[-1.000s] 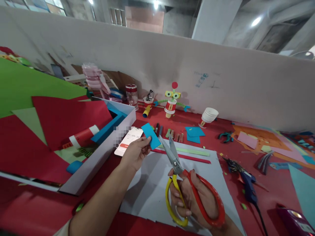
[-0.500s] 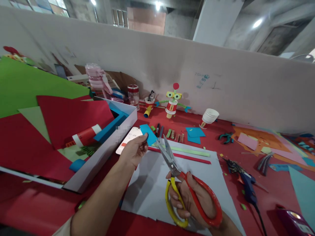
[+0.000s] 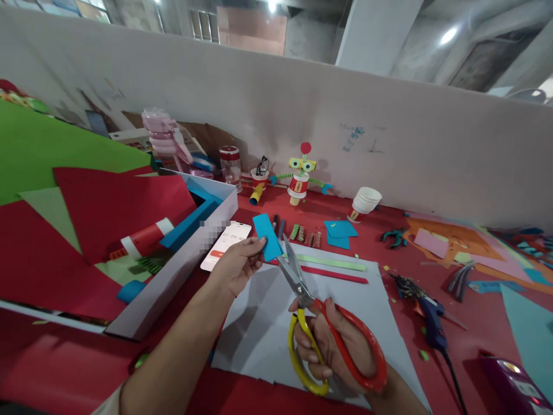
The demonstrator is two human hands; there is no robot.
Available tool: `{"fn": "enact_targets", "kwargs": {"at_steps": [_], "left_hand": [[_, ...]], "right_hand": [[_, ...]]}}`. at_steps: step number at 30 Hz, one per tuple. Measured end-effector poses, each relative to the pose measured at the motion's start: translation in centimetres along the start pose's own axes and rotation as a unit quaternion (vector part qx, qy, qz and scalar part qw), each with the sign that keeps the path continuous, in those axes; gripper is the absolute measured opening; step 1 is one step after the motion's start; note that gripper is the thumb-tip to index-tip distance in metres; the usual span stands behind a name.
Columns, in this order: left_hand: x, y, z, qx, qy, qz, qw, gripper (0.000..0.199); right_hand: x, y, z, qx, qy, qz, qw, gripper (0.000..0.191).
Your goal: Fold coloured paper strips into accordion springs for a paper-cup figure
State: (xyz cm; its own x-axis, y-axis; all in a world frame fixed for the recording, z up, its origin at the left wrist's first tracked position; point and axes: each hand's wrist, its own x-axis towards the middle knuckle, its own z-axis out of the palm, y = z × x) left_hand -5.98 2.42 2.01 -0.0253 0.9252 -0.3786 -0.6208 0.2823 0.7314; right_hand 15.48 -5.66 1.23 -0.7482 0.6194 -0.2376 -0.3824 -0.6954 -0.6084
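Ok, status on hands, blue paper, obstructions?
Left fingers pinching blue paper. Right fingers holding scissors, blades open. Nothing visible between blades and paper.

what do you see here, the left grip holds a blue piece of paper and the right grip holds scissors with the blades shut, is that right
Not quite: the blades are spread apart, not shut, as the head view shows. The right grip does hold the scissors, and the left grip holds a blue piece of paper.
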Motion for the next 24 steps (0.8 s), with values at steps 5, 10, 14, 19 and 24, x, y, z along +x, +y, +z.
{"fn": "enact_targets", "kwargs": {"at_steps": [5, 10, 14, 19, 24], "left_hand": [[-0.8, -0.8, 0.4, 0.044, -0.093, -0.055, 0.993, 0.022], [-1.3, -1.1, 0.8, 0.104, -0.151, -0.070, 0.981, 0.019], [-1.4, -1.0, 1.2, 0.058, -0.130, -0.044, 0.989, 0.022], [-1.1, -1.3, 1.1, 0.047, -0.082, 0.001, 0.996, 0.024], [-1.2, -1.6, 1.0, 0.073, -0.088, 0.005, 0.993, 0.026]], "right_hand": [[0.1, -0.5, 0.4, 0.020, -0.010, -0.005, 1.000, 0.061], [-0.1, -0.6, 0.4, 0.026, -0.009, -0.013, 1.000, 0.065], [0.0, -0.3, 0.2, 0.024, -0.012, -0.018, 0.999, 0.064], [0.2, -0.1, 0.1, 0.023, -0.011, -0.016, 1.000, 0.064], [0.3, -0.1, 0.1, 0.018, -0.004, -0.025, 1.000, 0.063]]}}
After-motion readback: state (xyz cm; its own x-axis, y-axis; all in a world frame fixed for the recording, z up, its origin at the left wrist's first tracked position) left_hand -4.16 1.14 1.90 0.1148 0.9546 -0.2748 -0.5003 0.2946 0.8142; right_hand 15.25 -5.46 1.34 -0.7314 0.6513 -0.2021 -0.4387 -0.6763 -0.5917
